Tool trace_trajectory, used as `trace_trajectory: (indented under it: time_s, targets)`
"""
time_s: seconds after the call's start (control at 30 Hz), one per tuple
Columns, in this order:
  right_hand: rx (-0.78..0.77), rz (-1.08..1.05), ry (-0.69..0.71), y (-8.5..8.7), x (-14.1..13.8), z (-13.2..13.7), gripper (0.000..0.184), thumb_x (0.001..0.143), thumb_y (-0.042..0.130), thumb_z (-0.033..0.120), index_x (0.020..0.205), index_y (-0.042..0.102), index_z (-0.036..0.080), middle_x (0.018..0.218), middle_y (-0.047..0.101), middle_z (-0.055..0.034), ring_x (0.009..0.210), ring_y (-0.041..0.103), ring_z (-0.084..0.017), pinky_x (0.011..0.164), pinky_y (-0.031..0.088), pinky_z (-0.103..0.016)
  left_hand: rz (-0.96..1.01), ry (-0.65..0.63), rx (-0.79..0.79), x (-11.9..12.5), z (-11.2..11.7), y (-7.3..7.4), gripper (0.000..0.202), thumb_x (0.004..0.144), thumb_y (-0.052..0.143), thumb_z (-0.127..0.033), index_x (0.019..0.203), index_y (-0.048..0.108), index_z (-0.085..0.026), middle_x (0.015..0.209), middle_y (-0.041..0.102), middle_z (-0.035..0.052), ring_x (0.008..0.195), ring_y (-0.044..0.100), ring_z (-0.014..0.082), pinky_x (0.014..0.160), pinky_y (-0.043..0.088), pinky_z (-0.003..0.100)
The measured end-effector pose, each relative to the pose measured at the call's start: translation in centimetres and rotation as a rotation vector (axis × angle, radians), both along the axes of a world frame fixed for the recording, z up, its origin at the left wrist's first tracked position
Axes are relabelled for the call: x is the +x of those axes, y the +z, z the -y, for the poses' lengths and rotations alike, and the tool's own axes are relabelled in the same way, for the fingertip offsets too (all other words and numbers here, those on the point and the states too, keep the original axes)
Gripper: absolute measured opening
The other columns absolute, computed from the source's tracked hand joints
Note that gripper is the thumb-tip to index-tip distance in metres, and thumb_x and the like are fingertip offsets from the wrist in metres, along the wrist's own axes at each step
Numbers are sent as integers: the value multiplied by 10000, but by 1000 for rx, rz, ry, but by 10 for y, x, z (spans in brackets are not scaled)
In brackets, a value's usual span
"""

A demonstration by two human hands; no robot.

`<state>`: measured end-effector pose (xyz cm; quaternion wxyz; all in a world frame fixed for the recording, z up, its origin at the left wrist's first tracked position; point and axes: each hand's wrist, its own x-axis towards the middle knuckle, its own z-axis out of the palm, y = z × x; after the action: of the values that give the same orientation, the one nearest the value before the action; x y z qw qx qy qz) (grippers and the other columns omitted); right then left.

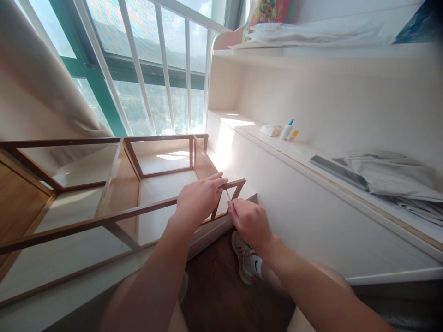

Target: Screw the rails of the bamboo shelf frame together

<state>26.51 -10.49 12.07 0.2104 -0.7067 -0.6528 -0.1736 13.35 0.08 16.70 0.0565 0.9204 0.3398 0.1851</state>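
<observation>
A brown wooden shelf frame (145, 210) lies on its side across a pale surface, with flat wooden panels set between its rails. My left hand (199, 198) is closed over the near upper rail by the frame's right end, its thumb hidden. Just right of it, my right hand (251, 221) pinches a thin silvery metal rod (228, 195). The rod's far tip meets the rail close to my left fingertips. Whatever part of the rod lies inside my fist is covered, so its exact kind does not show.
Along the right runs a white ledge (297, 150) holding a small blue-capped bottle (286, 130), a white packet (271, 130), a dark flat device (339, 171) and folded grey cloth (398, 177). White bars (162, 69) guard the window behind. My shoe (242, 258) rests on the dark floor (211, 286).
</observation>
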Motion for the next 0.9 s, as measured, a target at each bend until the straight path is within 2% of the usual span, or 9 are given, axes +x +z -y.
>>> trace_trajectory:
  time_s: [0.17,0.3,0.37,0.47,0.57,0.67,0.77,0.9]
  targets:
    - [23,-102,-38,-6,-1,-2,350,965,371,296,660,500,182,627,579,-22,568,494,-122,558,221,-287,-5,5,0,0,0,0,342,925,327,-436,1188,544,-455,1388,481,-147,992,641,188,706,500,303]
    - [38,-310,-45,-9,-5,-3,359,963,362,306,668,524,180,621,589,-31,587,523,-131,582,276,-268,0,2,10,0,0,-1,350,930,305,-437,1189,539,-464,1383,483,-160,977,645,181,695,496,297]
    - [57,-492,-27,-9,-8,-4,383,959,362,328,652,534,178,605,584,-31,592,533,-133,597,314,-259,6,4,14,1,0,-1,350,930,303,-438,1186,538,-471,1380,483,-167,980,644,180,697,494,298]
    - [89,-892,15,-11,-16,-6,435,950,357,390,619,544,178,550,558,-17,524,500,-119,551,344,-247,2,16,2,1,0,-1,353,926,310,-445,1191,540,-475,1385,480,-160,983,643,179,721,493,299]
    - [109,-1357,52,-14,-26,-10,443,924,370,459,646,562,172,504,534,1,415,414,-98,425,295,-232,-3,24,-14,1,0,-1,352,921,318,-458,1194,539,-484,1387,479,-157,971,645,181,731,490,303]
    - [152,-1661,52,-18,-35,-12,418,882,425,495,668,566,164,490,520,9,373,358,-83,359,223,-214,0,32,-14,2,0,-1,345,917,331,-468,1186,546,-482,1388,480,-152,963,648,189,719,485,308]
    - [202,-1734,39,-21,-40,-12,407,865,458,497,668,567,158,494,520,9,375,353,-76,350,204,-203,-7,53,-8,2,1,-1,340,913,345,-465,1181,555,-471,1384,487,-140,953,649,193,707,478,306]
    - [224,-1613,32,-22,-39,-9,394,884,449,471,660,554,164,504,525,12,390,378,-80,366,234,-206,-15,60,-3,3,2,0,342,913,344,-461,1182,555,-472,1380,494,-142,940,649,189,690,475,300]
